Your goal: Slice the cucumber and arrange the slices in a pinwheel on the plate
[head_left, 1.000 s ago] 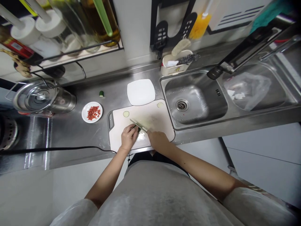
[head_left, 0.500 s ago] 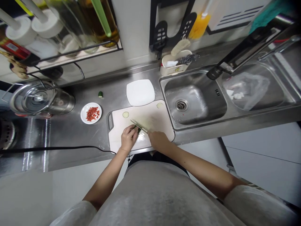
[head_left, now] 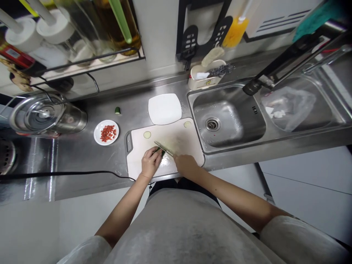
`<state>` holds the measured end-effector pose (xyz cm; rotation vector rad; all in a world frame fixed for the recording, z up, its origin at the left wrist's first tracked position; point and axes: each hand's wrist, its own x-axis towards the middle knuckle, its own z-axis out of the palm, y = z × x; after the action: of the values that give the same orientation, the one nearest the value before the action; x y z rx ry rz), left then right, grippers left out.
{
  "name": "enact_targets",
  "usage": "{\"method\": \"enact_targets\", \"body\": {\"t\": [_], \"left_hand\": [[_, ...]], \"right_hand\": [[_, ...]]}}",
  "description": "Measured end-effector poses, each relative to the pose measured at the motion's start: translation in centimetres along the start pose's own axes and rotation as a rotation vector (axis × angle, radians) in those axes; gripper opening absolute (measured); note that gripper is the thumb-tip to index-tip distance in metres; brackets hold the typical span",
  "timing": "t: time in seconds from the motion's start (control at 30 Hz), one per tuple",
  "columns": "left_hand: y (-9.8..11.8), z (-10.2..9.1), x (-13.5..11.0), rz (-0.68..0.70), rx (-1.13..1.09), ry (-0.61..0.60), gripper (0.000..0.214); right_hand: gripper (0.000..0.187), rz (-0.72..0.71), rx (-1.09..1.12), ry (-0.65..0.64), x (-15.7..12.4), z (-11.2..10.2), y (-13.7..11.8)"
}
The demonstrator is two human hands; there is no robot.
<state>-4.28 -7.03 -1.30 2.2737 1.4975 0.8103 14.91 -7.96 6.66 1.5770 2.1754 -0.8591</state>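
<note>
My left hand is closed on a dark green piece of cucumber on the pale cutting board; my fingers hide most of the piece. Wrapped round the handle of a kitchen knife, my right hand holds the blade against the cucumber, beside my left fingertips. The blade points up and left. A round cucumber slice lies flat near the board's upper left. Another pale slice is at its upper right corner.
Behind the board sits a white square plate. To the left are a small plate of chopped red pieces, a cucumber end and a black cable. A steel sink with a black faucet is at the right.
The view has shifted very slightly. Both hands, the knife and the cucumber stay in nearly the same place on the board.
</note>
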Motion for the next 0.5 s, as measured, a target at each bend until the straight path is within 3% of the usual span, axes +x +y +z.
{"method": "enact_targets", "body": {"t": [0.5], "left_hand": [[-0.15, 0.06, -0.04, -0.008, -0.029, -0.005, 0.022]], "right_hand": [[0.030, 0.011, 0.007, 0.003, 0.55, 0.33, 0.25]]}}
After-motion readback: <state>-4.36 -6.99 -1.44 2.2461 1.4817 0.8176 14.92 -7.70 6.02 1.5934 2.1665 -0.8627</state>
